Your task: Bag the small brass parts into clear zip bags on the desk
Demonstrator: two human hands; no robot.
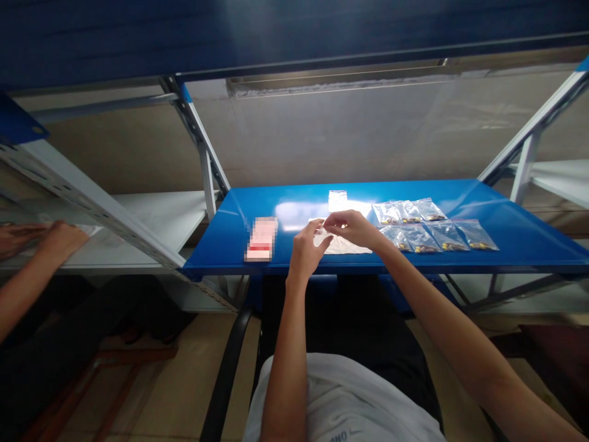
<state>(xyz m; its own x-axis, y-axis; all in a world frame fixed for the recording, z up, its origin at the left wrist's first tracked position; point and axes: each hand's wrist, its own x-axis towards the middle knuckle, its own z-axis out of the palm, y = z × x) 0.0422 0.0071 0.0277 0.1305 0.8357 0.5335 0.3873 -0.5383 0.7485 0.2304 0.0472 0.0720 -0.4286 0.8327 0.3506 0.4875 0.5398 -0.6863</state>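
Observation:
My left hand (306,250) is over the front of the blue table, its fingers curled towards my right hand and its thumb standing apart. My right hand (353,228) reaches in from the right, fingers bent and pressed together in a pinch. Their fingertips nearly meet, and whatever is between them is too small and hidden to make out. Under both hands lies a pale, flat cloth or sheet (352,247). To the right, several clear zip bags (435,236) with small brown and yellow pieces lie in two rows.
A small whitish packet (338,200) lies at the back of the blue table (225,245). On the left is a pink, blurred-out card or paper (261,239). Metal uprights (202,141) flank the table. At the left shelf, another person's hands (64,242) handle clear plastic.

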